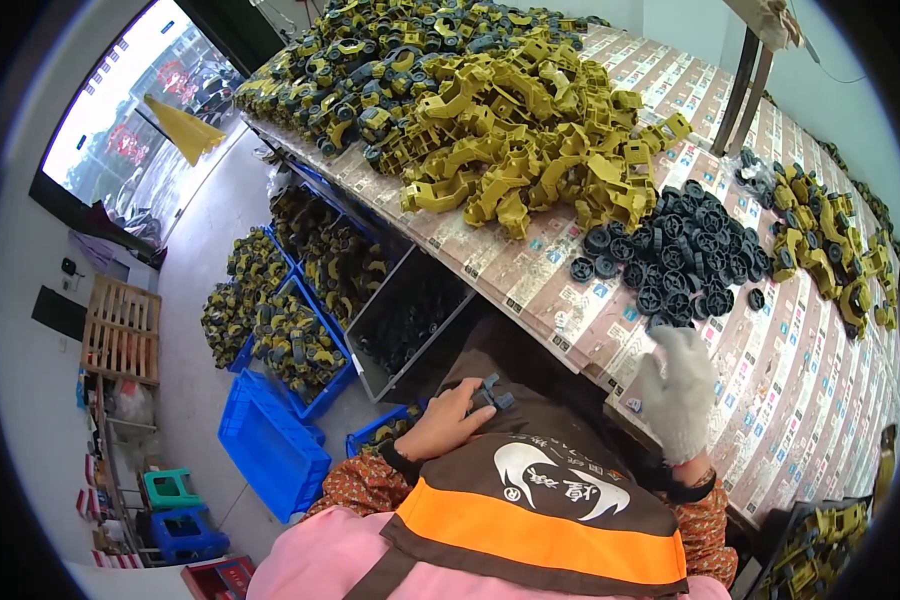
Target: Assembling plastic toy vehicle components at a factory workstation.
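A long worktable [770, 400] covered in patterned printed sheets is seen from above, its straight edge bent by the fisheye lens. The left hand [448, 420], bare, is held below the table's near edge, against a brown apron with an orange band [530, 520]; its fingers are closed around a small dark grey plastic part [492, 396], only the top of which shows, so its full shape cannot be made out. The right hand [678, 392], in a white knit glove, is laid on the table's near edge, fingers spread and holding nothing, its fingertips just beside a heap of black plastic wheels [685, 255]. Further up the table a large pile of olive-yellow plastic toy parts [490, 120] is heaped, with a smaller pile of the same parts [830, 240] toward the table's right end, partly cut off by the dark rim of the view. Beneath the table, blue crates [270, 445] filled with more yellow parts are stacked on the floor; their contents are small and blurred.
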The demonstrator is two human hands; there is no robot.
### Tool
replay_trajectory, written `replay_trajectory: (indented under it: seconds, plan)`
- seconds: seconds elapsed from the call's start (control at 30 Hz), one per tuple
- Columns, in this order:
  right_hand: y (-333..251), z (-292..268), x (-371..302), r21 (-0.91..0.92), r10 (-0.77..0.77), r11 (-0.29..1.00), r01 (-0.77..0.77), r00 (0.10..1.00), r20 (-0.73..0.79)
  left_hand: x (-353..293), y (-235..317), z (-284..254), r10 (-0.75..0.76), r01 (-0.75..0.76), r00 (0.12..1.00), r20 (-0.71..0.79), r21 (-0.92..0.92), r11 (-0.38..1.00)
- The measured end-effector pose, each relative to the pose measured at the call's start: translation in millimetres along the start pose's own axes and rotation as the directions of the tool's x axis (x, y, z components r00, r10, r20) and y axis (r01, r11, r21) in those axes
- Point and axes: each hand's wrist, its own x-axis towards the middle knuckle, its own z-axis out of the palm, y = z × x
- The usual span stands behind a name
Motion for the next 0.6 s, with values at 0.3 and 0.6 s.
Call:
replay_trajectory:
  seconds: [0.3, 0.6]
  plan:
    - [-102.2, 92.3, 53.8, 0.456, -0.38, 0.887, 0.075, 0.681, 0.627, 37.5, 12.8, -27.4, -0.237, -0.13, 0.944, -0.228, -0.921, 0.366]
    - [-112.4, 177.2, 80.5, 0.48, -0.474, 0.866, 0.138, 0.533, 0.701, 35.5, -5.3, -48.8, -0.406, 0.026, 0.914, 0.018, -1.0, 0.014]
